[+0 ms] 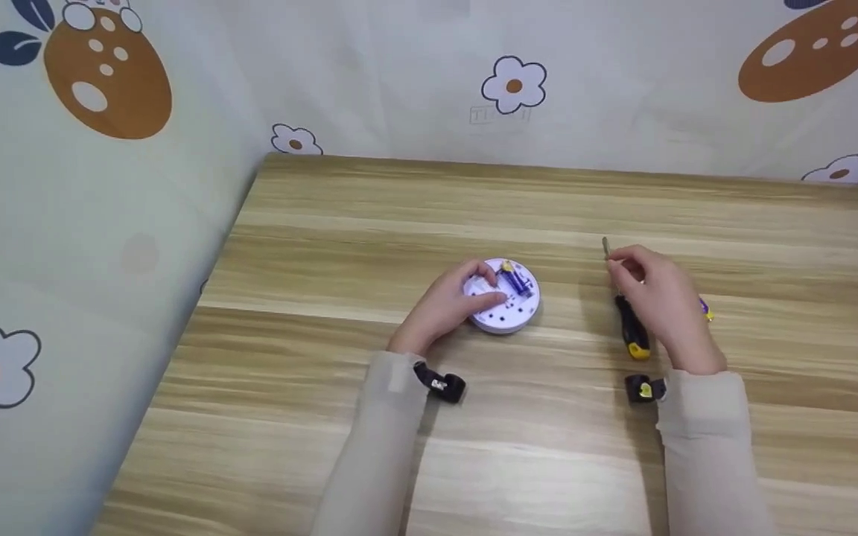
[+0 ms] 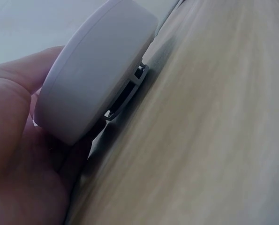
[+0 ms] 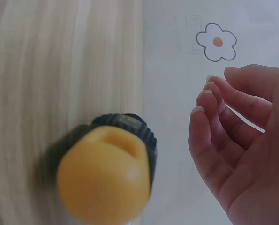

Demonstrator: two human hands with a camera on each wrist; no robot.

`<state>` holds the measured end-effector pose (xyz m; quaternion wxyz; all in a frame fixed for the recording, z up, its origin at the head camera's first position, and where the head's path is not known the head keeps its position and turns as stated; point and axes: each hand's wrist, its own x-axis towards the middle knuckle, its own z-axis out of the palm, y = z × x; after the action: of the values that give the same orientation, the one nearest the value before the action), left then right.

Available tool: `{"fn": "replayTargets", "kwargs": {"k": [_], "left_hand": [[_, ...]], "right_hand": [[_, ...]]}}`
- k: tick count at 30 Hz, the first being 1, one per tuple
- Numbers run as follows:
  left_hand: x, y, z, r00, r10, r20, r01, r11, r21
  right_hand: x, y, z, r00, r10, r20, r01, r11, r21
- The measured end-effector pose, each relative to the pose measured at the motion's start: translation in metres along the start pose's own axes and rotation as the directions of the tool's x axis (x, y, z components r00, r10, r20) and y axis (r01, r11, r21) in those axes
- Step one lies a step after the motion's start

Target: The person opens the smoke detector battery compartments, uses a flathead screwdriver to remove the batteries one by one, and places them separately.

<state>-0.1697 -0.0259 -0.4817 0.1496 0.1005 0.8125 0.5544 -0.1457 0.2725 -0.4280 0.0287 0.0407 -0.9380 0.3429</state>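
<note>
My left hand [image 1: 447,301] grips a white round device [image 1: 503,316] by its left side, the thumb over its top face. A purple battery [image 1: 516,279] with a yellow end lies in the recess of that face. In the left wrist view the device's white side wall [image 2: 94,70] tilts over the table, with a thin bracket [image 2: 130,93] under it. My right hand [image 1: 656,290] hovers beside a black and yellow screwdriver [image 1: 631,327]. Its fingers [image 3: 205,131] are loosely bent with nothing between them. The screwdriver's yellow handle end [image 3: 104,176] looms close in the right wrist view.
Partly hidden behind my right hand is a small purple and yellow object [image 1: 706,309], similar in colour to the battery. The wood-grain table [image 1: 548,461] meets patterned walls [image 1: 399,82] at the back and left. Both wrists wear small black camera mounts [image 1: 444,385].
</note>
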Motion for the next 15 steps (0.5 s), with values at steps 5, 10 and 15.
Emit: {"fn": "replayTargets", "kwargs": {"k": [5, 10, 15], "left_hand": [[-0.001, -0.001, -0.001, 1.000, -0.012, 0.002, 0.012, 1.000, 0.008], [0.000, -0.001, -0.001, 1.000, -0.009, -0.001, 0.009, 1.000, 0.019], [0.000, 0.001, 0.000, 1.000, -0.002, -0.003, 0.002, 0.999, 0.035]], "right_hand": [[0.001, -0.004, 0.008, 0.999, -0.040, -0.014, 0.040, 0.999, -0.001], [0.001, -0.011, 0.014, 0.998, -0.059, 0.009, 0.059, 0.998, -0.002], [0.000, -0.022, 0.021, 0.997, -0.080, 0.008, 0.080, 0.997, 0.005]]}}
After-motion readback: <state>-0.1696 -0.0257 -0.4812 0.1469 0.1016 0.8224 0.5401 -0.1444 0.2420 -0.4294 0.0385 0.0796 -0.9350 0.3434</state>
